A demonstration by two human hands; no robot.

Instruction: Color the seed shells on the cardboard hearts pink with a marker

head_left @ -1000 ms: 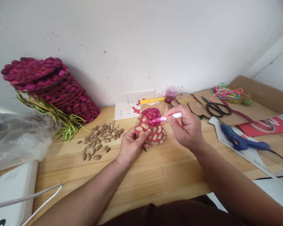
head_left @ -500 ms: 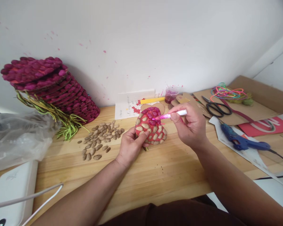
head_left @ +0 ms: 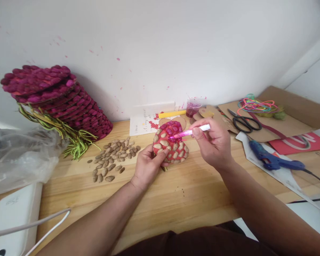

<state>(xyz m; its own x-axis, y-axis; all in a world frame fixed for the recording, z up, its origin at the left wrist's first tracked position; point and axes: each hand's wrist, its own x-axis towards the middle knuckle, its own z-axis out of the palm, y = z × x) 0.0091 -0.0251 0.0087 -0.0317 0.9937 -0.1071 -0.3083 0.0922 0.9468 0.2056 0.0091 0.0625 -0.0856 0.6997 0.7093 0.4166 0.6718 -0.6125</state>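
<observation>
My left hand [head_left: 149, 161] grips the lower left edge of a red piece covered with peanut shells [head_left: 174, 151], thumb on top. Magenta paint coats the shells at its upper part; those lower down are plain tan. Between the thumb and fingers of my right hand [head_left: 214, 144] is a paintbrush [head_left: 193, 132] with a white end and a pink-stained shaft. Its tip touches the shells at the edge of the painted patch. Loose peanut shells [head_left: 114, 154] lie on the wooden table [head_left: 154, 209] left of my left hand.
A tall magenta shell-covered cylinder [head_left: 69, 99] leans at the left, near a plastic bag [head_left: 18, 156] and a white box [head_left: 18, 213]. A cup of magenta liquid [head_left: 193, 106] stands by the wall. Scissors [head_left: 246, 122], a blue glue gun [head_left: 276, 158] and cardboard [head_left: 298, 106] lie right.
The brush tip has shifted slightly left and down over the shells, the right hand moving with it. My left hand keeps its hold on the red piece.
</observation>
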